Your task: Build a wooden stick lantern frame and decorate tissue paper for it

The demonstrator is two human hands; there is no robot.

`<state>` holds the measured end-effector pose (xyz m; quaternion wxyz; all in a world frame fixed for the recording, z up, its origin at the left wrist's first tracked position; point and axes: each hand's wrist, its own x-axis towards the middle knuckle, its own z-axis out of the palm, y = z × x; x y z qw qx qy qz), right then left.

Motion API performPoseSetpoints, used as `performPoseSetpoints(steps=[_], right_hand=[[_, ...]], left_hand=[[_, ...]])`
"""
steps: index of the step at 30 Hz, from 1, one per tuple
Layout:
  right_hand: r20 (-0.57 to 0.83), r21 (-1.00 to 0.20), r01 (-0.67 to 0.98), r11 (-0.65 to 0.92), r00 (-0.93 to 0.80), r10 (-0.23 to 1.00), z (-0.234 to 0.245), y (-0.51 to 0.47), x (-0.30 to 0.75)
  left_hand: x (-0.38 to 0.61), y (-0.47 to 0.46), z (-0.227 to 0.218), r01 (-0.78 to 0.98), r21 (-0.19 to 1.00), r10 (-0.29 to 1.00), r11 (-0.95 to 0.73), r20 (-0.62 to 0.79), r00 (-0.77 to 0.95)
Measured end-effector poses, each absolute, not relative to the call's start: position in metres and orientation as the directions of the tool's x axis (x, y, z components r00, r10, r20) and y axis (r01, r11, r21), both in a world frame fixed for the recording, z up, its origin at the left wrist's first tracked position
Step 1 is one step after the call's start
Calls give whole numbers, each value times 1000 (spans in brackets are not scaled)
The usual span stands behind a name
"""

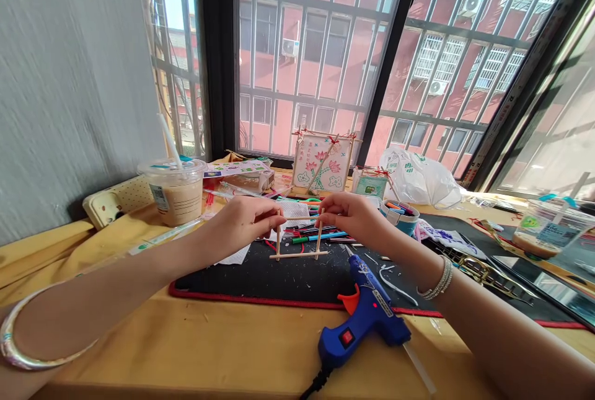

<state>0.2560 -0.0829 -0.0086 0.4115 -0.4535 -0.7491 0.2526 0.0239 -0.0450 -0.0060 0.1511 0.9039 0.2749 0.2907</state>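
Between my hands, a small square frame of thin wooden sticks [297, 255] is held upright above the black mat. My left hand [248, 221] pinches its upper left corner. The upper right corner is pinched by the fingers of my right hand [348, 211]. The sticks cross at the corners, and their ends stick out a little past each other. My fingertips partly cover both upper corners. A blue hot glue gun [367, 319] lies just below my right hand, its nozzle pointing at the frame and a red light showing on its side.
Behind the hands lie several pens and markers [325, 237]. A decorated stick frame with a flower drawing [321, 163] stands by the window. Drink cups stand at left [174, 192] and right [551, 226]. A pen cup [403, 219] and plastic bag [418, 177] are at right.
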Motion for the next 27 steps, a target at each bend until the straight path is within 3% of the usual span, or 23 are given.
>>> performPoseSetpoints(steps=[7, 12, 16, 21, 27], right_hand=[[404, -743, 464, 482, -263, 876, -10, -78, 257], [456, -788, 389, 477, -151, 877, -3, -77, 261], [447, -830, 340, 443, -71, 892, -3, -74, 266], [389, -884, 277, 376, -9, 921, -3, -74, 265], [400, -887, 242, 394, -29, 916, -2, -77, 261]], left_hand=[[10, -33, 13, 480, 476, 655, -737, 325, 682], [-7, -1, 8, 689, 301, 751, -659, 310, 583], [-7, 26, -19, 792, 278, 831, -544, 306, 464], [-5, 47, -39, 820, 331, 882, -467, 248, 401], [-8, 48, -30, 737, 493, 886, -462, 234, 399]])
